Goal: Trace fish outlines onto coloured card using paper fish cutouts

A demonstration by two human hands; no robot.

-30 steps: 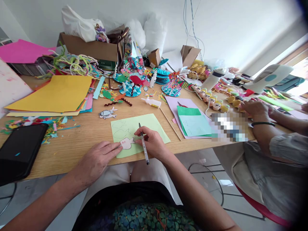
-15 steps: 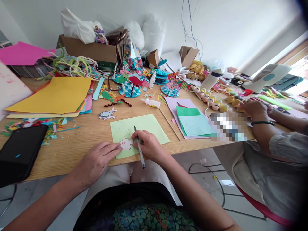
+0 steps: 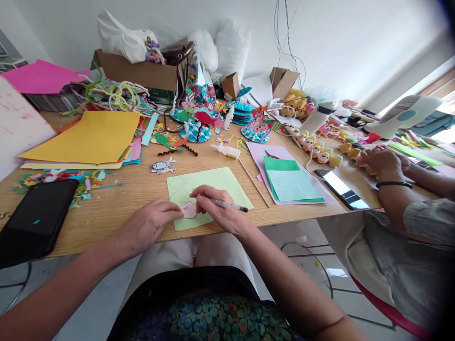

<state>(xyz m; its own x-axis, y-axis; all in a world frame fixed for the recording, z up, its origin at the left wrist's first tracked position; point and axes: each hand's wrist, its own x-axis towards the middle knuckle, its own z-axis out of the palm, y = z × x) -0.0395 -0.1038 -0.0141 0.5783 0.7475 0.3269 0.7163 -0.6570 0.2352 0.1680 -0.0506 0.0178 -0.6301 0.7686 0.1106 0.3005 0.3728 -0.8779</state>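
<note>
My right hand (image 3: 216, 206) is closed around a clear-barrelled pen (image 3: 232, 205), its dark end pointing right and its tip above the paper. Under it lies a pale green sheet (image 3: 231, 187) with fish-like outlines drawn on its left part. A small pinkish-white paper cutout (image 3: 188, 210) with red marks rests on the sheet's lower left. My left hand (image 3: 149, 220) lies on the table edge, fingers stretched out, fingertips touching the cutout's left edge. Part of the cutout is hidden by my right fingers. A cut-out paper fish (image 3: 162, 166) lies beyond my left hand.
A black phone (image 3: 40, 220) and paper scraps (image 3: 85, 182) are at left, near stacked coloured paper (image 3: 81, 137). Ahead are a glue bottle (image 3: 226, 151), a thin wooden stick (image 3: 254, 183) and green sheets (image 3: 295, 182). A co-worker's hands (image 3: 387, 163) and another phone (image 3: 343, 189) are at right.
The pen has swung from pointing toward me to lying nearly level, its rear end to the right. My right hand has turned with it. The view has shifted slightly; my left hand stays by the cutout.
</note>
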